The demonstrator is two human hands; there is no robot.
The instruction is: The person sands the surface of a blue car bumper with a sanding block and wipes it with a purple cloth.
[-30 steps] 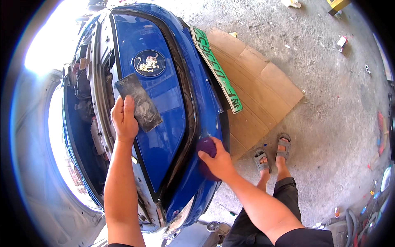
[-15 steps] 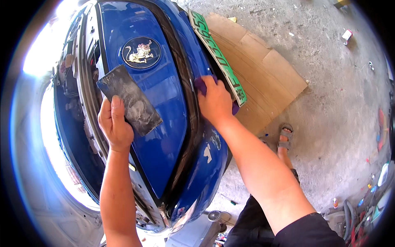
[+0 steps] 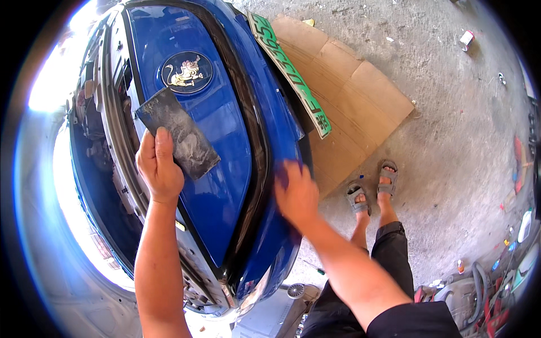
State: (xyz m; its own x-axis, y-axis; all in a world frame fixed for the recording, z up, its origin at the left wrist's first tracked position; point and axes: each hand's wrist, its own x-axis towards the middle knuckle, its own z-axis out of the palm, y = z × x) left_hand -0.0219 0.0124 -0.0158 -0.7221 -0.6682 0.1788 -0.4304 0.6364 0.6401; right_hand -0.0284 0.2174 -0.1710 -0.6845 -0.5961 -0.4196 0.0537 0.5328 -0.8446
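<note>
Clearly, the left hand is pinching a dusty dark sheet between thumb and fingers, holding it over the blue car front. The right hand, blurred, is covering most of a purple cloth at the bumper; how tightly it is gripping, I cannot tell. A green number plate is jutting toward cardboard lying on the concrete floor.

1 slab, 1 lic. plate, 2 sandals
</note>
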